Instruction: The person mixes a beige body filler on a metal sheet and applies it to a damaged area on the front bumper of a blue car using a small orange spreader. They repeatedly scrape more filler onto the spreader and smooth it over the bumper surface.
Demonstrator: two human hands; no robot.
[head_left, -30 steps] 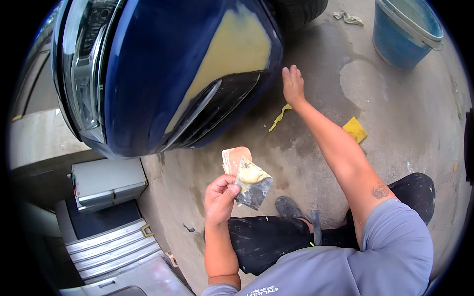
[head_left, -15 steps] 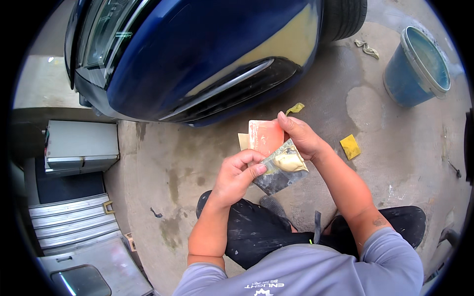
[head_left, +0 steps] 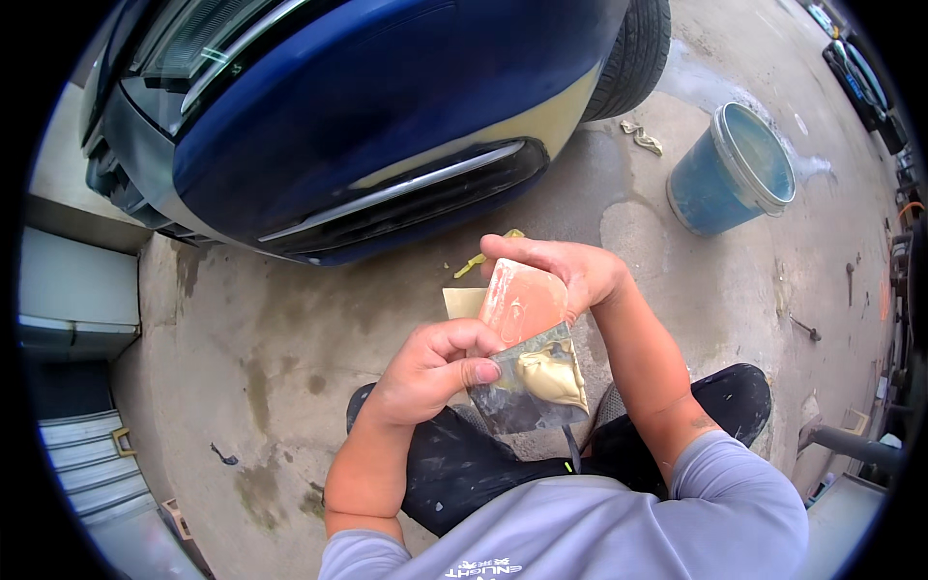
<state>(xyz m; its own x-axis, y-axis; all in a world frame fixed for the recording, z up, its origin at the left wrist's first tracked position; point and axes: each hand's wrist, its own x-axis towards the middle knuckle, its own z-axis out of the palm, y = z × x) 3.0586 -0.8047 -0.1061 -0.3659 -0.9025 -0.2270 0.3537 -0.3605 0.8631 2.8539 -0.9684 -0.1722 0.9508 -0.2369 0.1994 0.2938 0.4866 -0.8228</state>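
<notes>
The grey concrete floor here is blotched with damp, dark stains; along its far side stands a car with a glossy dark blue bumper, which carries a smooth tan patch above a slim silver trim strip; a black rubber tyre shows beside it, and right of that stand a round blue plastic bucket with a pale rim and, nearer the tyre, a crumpled whitish rag; a thin yellow scrap lies on the concrete just beyond the hands.

From where I stand, the person sits low in a grey shirt and paint-flecked black trousers; the left hand pinches a dark, glossy, square-cornered sheet, thumb on top; a thick cream-coloured dollop of paste sits on that sheet, toward its right edge; just beyond it is a flat salmon-pink pad with rounded corners, with a stiff beige piece showing at its left; the right hand is bent around the pad's far right corner, touching it, though I cannot tell how firmly it grips.
</notes>
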